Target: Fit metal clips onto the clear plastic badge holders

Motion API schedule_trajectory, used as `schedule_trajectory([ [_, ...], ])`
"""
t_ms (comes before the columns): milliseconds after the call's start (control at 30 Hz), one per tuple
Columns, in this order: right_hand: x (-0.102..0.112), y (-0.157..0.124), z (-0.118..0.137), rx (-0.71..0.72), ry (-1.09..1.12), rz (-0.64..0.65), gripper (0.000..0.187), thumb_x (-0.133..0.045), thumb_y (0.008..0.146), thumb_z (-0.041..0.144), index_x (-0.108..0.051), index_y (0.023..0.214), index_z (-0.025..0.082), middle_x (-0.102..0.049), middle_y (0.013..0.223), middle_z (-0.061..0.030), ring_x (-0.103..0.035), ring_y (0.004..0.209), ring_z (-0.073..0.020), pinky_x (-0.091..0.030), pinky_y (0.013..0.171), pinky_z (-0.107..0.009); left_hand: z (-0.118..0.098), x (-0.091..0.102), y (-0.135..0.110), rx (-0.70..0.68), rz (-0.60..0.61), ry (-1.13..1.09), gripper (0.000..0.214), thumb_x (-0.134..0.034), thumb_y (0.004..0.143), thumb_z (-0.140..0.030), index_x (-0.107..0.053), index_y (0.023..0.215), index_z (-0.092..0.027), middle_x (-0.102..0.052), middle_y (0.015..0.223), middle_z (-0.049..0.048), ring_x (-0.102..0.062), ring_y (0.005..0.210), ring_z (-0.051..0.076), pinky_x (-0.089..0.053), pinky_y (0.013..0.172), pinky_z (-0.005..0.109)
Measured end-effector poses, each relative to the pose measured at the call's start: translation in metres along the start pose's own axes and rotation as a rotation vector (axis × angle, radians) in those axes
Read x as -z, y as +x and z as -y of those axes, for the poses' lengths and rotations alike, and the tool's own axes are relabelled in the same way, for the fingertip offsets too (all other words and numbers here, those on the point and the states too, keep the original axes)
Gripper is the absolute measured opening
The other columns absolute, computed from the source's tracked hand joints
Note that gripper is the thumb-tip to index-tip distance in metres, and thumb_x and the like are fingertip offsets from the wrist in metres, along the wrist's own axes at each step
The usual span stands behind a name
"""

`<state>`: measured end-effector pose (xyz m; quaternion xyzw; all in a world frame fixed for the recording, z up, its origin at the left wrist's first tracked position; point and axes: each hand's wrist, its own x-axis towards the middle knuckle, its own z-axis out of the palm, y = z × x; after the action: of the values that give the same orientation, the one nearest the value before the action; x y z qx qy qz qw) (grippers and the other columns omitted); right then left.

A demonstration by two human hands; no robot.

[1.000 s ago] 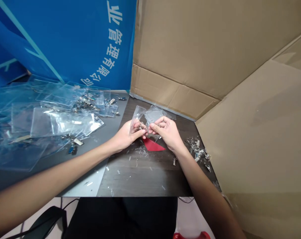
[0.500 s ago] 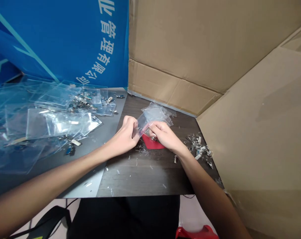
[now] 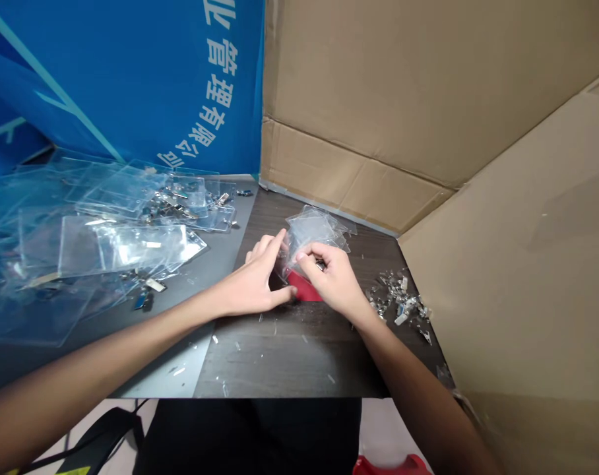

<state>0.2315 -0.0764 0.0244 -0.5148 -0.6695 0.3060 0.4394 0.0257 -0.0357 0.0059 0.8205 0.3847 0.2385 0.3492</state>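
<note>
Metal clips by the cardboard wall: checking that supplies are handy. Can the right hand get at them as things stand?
Probably yes. The metal clips lie in the open on the dark table, just beside the right hand, with nothing between; but it pinches a clear sleeve.

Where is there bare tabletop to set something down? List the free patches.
Free: the dark wooden tabletop between the hands and the near edge, only tiny scraps; the grey mat strip beside the left hand. Crowded: clear plastic sleeve pile left, metal clip heap right, small sleeve stack at the right hand.
</note>
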Motion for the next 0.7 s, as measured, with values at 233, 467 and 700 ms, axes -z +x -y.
schedule_trajectory([
  [233,-0.0012,-0.0025,0.0006,0.051,-0.101,-0.060,0.020,-0.064,0.095,0.033,-0.070,0.081,0.023,-0.053,0.063,0.0050,-0.050,0.059,-0.0145,-0.043,0.067,-0.029,-0.0024,-0.0018,0.0061,-0.007,-0.205,-0.203,0.049,-0.069,0.099,-0.048,-0.062,0.137,-0.018,-0.068,0.133,0.0144,-0.068,0.121,0.029,-0.058,0.102,0.046],
  [467,-0.0010,-0.0022,-0.0017,0.075,-0.130,-0.076,0.023,-0.065,0.096,0.033,-0.070,0.077,0.022,-0.051,0.059,0.0054,-0.048,0.056,-0.0136,-0.044,0.065,-0.028,-0.0057,0.0010,0.0051,-0.069,-0.239,-0.119,0.053,-0.071,0.099,-0.041,-0.066,0.147,-0.017,-0.073,0.130,0.0138,-0.072,0.115,0.029,-0.061,0.098,0.046],
  [700,-0.0054,-0.0038,-0.0093,0.238,-0.182,-0.249,0.010,-0.074,0.095,0.029,-0.078,0.090,0.022,-0.048,0.056,0.0094,-0.046,0.052,-0.0118,-0.047,0.065,-0.027,-0.0009,-0.0075,0.0064,-0.098,-0.374,-0.324,0.035,-0.077,0.091,-0.030,-0.059,0.120,-0.021,-0.069,0.129,0.0110,-0.070,0.124,0.027,-0.066,0.103,0.046],
])
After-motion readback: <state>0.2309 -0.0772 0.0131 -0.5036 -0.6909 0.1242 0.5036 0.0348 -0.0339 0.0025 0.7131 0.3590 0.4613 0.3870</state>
